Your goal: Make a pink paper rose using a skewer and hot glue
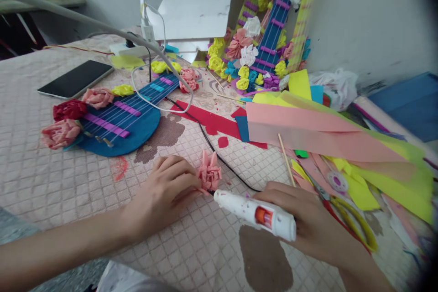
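Observation:
Between the fingers of my left hand (173,189) is a small pink paper flower (209,174), low over the tablecloth. My right hand (301,214) is wrapped round a white glue gun (241,208). The gun's dark nozzle meets the base of the flower, near my left fingertips. A blue guitar-shaped craft (137,130) lies behind my left hand, with purple strips, strings and pink, red and yellow paper flowers on it. A black cord (208,139) runs across the cloth between the craft and my right hand.
A phone (75,79) lies at the back left, near a power strip (128,50) and white cable. Decorated guitar crafts (270,32) lean at the back. Pink paper sheets (308,125), red scraps (208,121), yellow-handled scissors (356,223) and a wooden stick (286,159) lie on the right.

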`<state>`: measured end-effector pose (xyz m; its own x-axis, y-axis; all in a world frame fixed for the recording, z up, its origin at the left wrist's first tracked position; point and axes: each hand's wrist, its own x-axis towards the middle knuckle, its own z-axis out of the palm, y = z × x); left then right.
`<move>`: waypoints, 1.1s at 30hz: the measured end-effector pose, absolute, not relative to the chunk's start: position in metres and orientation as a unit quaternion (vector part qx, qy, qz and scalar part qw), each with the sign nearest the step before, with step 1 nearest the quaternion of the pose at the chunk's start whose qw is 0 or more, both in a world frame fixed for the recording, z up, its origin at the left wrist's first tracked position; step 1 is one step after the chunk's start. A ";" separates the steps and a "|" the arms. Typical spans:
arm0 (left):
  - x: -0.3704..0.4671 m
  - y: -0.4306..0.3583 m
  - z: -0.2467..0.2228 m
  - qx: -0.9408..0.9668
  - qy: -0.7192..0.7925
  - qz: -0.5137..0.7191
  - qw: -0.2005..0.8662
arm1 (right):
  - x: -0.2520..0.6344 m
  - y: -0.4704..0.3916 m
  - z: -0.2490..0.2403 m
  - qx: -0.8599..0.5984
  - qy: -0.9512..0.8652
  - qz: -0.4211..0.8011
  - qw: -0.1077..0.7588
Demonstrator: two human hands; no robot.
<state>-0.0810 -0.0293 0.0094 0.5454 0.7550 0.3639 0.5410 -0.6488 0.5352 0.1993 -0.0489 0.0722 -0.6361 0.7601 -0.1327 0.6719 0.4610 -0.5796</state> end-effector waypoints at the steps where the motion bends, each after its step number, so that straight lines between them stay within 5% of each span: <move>1: -0.081 -0.029 0.008 0.853 0.383 0.292 0.200 | 0.199 -0.049 0.072 -0.419 -0.851 0.307 0.077; 9: -0.080 -0.024 0.001 0.818 0.406 0.307 0.267 | 0.210 -0.036 0.066 -0.457 -0.824 0.306 0.138; 19: -0.077 -0.022 -0.001 0.821 0.399 0.312 0.262 | 0.204 0.057 0.033 -0.627 -0.704 0.129 0.308; 33: -0.074 -0.021 -0.003 0.814 0.412 0.313 0.265 | 0.179 0.089 0.015 -0.612 -0.710 0.128 0.325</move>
